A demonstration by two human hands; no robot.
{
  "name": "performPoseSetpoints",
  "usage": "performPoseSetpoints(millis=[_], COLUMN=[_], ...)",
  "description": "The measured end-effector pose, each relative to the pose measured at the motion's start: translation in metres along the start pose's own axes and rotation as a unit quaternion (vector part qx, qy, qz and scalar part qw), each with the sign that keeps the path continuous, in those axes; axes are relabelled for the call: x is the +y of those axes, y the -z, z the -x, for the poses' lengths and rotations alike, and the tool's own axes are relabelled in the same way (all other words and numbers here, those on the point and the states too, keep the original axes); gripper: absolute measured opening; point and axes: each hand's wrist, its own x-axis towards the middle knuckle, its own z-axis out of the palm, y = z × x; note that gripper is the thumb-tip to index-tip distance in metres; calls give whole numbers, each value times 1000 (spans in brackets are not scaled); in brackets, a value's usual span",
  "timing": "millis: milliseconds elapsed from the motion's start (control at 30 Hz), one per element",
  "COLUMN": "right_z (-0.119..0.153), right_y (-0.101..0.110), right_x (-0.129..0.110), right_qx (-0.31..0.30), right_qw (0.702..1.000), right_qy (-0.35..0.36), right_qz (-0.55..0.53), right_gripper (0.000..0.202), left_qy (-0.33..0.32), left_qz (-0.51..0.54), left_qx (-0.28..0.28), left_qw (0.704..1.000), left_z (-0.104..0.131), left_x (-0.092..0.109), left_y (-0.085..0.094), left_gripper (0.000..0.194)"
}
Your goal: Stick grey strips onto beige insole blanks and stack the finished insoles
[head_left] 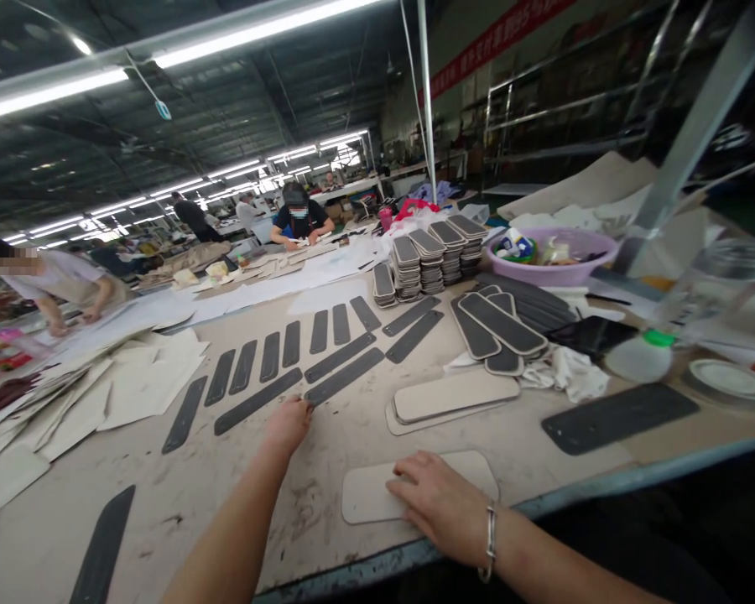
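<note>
My left hand (pixel 289 424) reaches forward, its fingers closed at the near end of a dark grey strip (pixel 345 377) lying on the table; I cannot make out whether it grips the strip. Near the front edge, my right hand (pixel 441 505), with a bracelet at the wrist, lies with fingers spread on a cream rounded panel (pixel 368 495). Just beyond that panel sit stacked cream panels (pixel 456 396). Several other dark strips (pixel 257 401) are laid out in rows ahead of my left hand. Dark panels with pale borders (pixel 503 323) overlap at the right.
Piled bordered panels (pixel 408 267) stand at the back, beside a purple basin (pixel 554 260). A phone (pixel 595 335), a white cloth (pixel 566 373) and a round lid (pixel 730 379) are at right. Cream sheets (pixel 151 382) spread left. People work across the table.
</note>
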Motion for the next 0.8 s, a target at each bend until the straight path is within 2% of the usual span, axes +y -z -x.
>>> performPoseSetpoints(millis=[167, 300, 433, 567, 700, 800], right_z=[0, -4, -2, 0, -5, -10], right_y=[-1, -5, -3, 9, 14, 12], right_x=[6, 13, 15, 21, 37, 47], right_qx=[-14, -9, 45, 138, 243, 273], right_qw=[1000, 1000, 998, 983, 947, 919], right_qy=[-3, -9, -27, -79, -137, -178], right_qz=[-12, -13, -35, -93, -158, -223], right_gripper=[25, 34, 37, 40, 47, 56], left_qy=[-28, -40, -36, -33, -64, -111], left_qz=[-64, -102, -119, -118, -58, 2], left_qx=[-44, -36, -3, 66, 155, 195], left_qw=[997, 993, 992, 990, 984, 975], left_z=[-16, -16, -4, 30, 85, 126], left_x=[4, 8, 11, 13, 12, 12], left_y=[-3, -2, 10, 39, 69, 82], left_gripper=[28, 23, 23, 25, 17, 12])
